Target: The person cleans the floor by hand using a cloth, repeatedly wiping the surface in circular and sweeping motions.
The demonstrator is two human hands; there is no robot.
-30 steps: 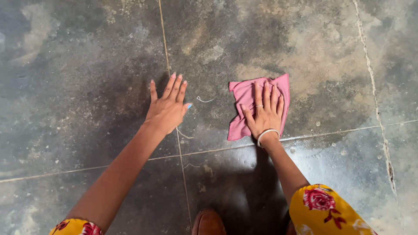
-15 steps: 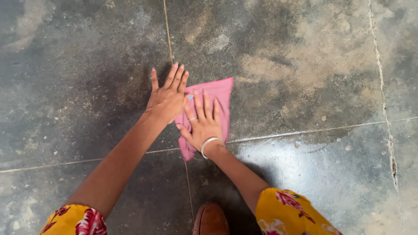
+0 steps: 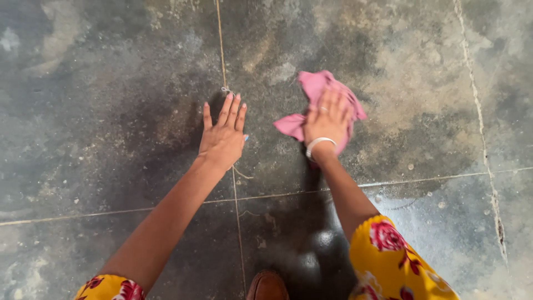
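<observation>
Head view, looking down on a dark stone floor (image 3: 111, 166) of large slabs, mottled with pale dusty patches and cut by thin joints. Landmark: the cross (image 3: 236, 198) where the lengthwise joint meets the crosswise one.

Nearest the viewer, below the cross, a brown shoe tip (image 3: 266, 286) shows at the bottom edge, flanked by yellow sleeves (image 3: 397, 261) printed with red flowers. The slab right of the cross shines wet and carries a few small specks.

Beyond the cross and just left of the lengthwise joint, the left hand (image 3: 224, 139) lies flat on the floor, palm down, fingers straight and close together, holding nothing. A short pale thread (image 3: 226, 90) lies at its fingertips on the joint.

Beyond the cross and to the right, the right hand (image 3: 327, 123), a white bangle (image 3: 319, 143) at its wrist, presses palm-down on a pink cloth (image 3: 313, 83); fingers are spread over it rather than curled round it. The cloth is bunched and creased, showing past the fingertips and to the hand's left, well apart from the left hand.
</observation>
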